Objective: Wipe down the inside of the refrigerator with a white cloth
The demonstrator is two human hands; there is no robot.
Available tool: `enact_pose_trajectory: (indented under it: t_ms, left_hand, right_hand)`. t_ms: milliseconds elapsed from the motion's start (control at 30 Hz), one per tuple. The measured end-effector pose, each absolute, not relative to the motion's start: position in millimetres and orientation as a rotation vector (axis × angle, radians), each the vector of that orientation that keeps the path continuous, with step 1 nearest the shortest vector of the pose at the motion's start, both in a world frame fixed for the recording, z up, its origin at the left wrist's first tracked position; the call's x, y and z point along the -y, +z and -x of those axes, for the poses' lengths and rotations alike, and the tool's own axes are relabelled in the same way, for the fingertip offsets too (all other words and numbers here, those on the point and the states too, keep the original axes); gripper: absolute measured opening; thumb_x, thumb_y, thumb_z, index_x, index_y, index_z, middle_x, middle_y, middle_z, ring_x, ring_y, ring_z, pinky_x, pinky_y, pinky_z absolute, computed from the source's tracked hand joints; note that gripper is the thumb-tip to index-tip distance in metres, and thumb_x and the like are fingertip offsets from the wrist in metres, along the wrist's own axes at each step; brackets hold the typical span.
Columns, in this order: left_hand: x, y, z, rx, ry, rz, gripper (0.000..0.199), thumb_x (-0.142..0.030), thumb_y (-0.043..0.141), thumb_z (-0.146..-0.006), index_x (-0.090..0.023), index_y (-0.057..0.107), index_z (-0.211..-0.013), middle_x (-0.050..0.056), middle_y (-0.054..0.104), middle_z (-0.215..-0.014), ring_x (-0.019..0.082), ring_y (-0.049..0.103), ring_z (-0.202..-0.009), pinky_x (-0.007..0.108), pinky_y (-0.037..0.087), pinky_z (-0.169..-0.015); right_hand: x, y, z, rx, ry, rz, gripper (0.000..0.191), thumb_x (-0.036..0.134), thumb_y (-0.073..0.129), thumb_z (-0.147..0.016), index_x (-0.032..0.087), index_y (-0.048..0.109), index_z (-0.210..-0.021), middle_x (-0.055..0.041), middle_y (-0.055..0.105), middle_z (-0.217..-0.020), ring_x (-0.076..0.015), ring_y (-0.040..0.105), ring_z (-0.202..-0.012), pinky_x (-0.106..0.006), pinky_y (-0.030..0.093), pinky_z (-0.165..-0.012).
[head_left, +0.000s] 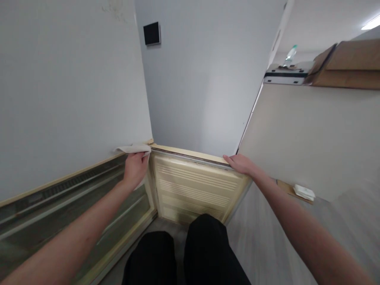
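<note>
Left hand grips a bunched white cloth at the inner corner where cream door meets open compartment | right hand curls over the door's top edge, finger wrap hard to tell | cloth looks soft, light, best pinched bunched; door seems stiff, steadiest by its outer edge.

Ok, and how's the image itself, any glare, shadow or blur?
Head view: the ceiling light looks blown out at upper right; head view: soft sheen on the blue-grey panel; head view: shadow darkens the lower part of the cream ribbed door; head view: the open compartment at left looks dim and soft.
</note>
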State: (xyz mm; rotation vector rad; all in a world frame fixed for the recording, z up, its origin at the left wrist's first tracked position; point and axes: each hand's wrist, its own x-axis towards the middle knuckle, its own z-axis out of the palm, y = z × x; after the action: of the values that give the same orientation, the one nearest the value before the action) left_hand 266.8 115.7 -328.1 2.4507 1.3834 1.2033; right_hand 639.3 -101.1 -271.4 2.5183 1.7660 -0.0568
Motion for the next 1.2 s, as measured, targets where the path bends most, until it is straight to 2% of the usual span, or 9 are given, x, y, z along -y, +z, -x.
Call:
enact_pose_trajectory:
  t_ms: [100,200,367,500,633,800,1000,1100,1200]
  left_hand:
    - [-133.9,-333.1,-283.6,-1.401,1.176,-2.512,0.043,-0.033,0.038,-0.093,-0.007,0.071,-0.105,0.023,0.069,-0.112,0.035,0.063,-0.107,0.048,0.049,-0.099]
    - [-139.5,-338.6,-283.4,-1.38,1.185,-2.737,0.044,-0.033,0.037,-0.097,-0.009,0.068,-0.115,0.02,0.066,-0.119,0.035,0.061,-0.11,0.045,0.048,-0.098]
    - [-139.1,-339.8,-277.2,-1.199,1.164,-3.069,0.039,-0.031,0.037,-0.102,-0.008,0.067,-0.112,0.017,0.067,-0.116,0.034,0.059,-0.113,0.045,0.044,-0.102]
    - [-96.6,-339.7,-324.5,-0.989,1.143,-3.146,0.033,-0.031,0.041,-0.102,-0.013,0.069,-0.107,0.015,0.069,-0.11,0.032,0.061,-0.105,0.042,0.048,-0.094]
    - [-17.1,-336.4,-405.5,-0.525,1.24,-3.018,0.023,-0.021,0.049,-0.098,-0.016,0.069,-0.109,0.012,0.069,-0.111,0.029,0.06,-0.107,0.041,0.048,-0.095]
    - [21.3,-329.4,-439.1,-0.403,1.24,-3.009,0.019,-0.021,0.055,-0.097,-0.016,0.07,-0.108,0.01,0.07,-0.114,0.028,0.061,-0.104,0.04,0.05,-0.093]
    - [-3.5,-326.5,-412.6,-0.723,1.323,-3.117,0.024,-0.027,0.05,-0.101,-0.014,0.069,-0.095,0.013,0.071,-0.105,0.03,0.063,-0.096,0.041,0.05,-0.086]
    - [25.9,-326.6,-434.5,-0.601,1.289,-3.111,0.021,-0.025,0.051,-0.099,-0.016,0.069,-0.092,0.012,0.071,-0.102,0.029,0.063,-0.094,0.04,0.05,-0.084]
    - [71.4,-326.4,-469.9,-0.375,1.264,-3.044,0.017,-0.019,0.055,-0.095,-0.018,0.071,-0.1,0.01,0.072,-0.105,0.028,0.064,-0.096,0.04,0.051,-0.084]
  right_hand:
    - [101.5,-272.8,-640.2,-1.769,-0.049,-2.534,0.089,0.062,0.008,-0.104,0.008,0.078,-0.113,-0.0255,0.074,-0.113,-0.0331,0.071,-0.111,-0.039,0.051,-0.093]
    - [103.5,-272.8,-639.7,-1.759,-0.063,-2.567,0.093,0.067,0.006,-0.102,0.009,0.078,-0.112,-0.025,0.074,-0.113,-0.0329,0.071,-0.11,-0.039,0.052,-0.092]
    - [105.5,-273.8,-640.8,-1.784,-0.087,-2.57,0.092,0.064,0.006,-0.103,0.007,0.078,-0.112,-0.0263,0.074,-0.112,-0.0345,0.071,-0.108,-0.04,0.052,-0.09]
    - [108.1,-274.9,-638.9,-1.821,-0.102,-2.551,0.091,0.061,0.004,-0.104,0.008,0.078,-0.109,-0.0248,0.075,-0.11,-0.0324,0.072,-0.107,-0.038,0.052,-0.089]
    - [111.4,-271.3,-638.1,-1.853,-0.102,-2.529,0.087,0.057,0.007,-0.107,0.008,0.078,-0.108,-0.024,0.075,-0.11,-0.0306,0.072,-0.107,-0.035,0.051,-0.09]
    - [112.7,-261.8,-648.5,-2.005,-0.198,-2.346,0.068,0.041,0.015,-0.11,0.01,0.075,-0.113,-0.0203,0.074,-0.116,-0.026,0.071,-0.109,-0.031,0.05,-0.09]
    - [112.1,-256.6,-651.4,-2.106,-0.205,-2.164,0.052,0.028,0.025,-0.109,0.01,0.071,-0.122,-0.0218,0.069,-0.127,-0.0309,0.068,-0.117,-0.036,0.05,-0.095]
    - [112.9,-256.0,-648.5,-2.116,-0.24,-2.166,0.051,0.027,0.027,-0.109,0.008,0.072,-0.121,-0.0223,0.069,-0.127,-0.0306,0.069,-0.115,-0.036,0.051,-0.095]
    - [113.3,-258.2,-654.3,-2.204,-0.376,-2.166,0.033,0.019,0.046,-0.103,0.006,0.074,-0.112,-0.0175,0.073,-0.122,-0.0247,0.07,-0.111,-0.031,0.052,-0.096]
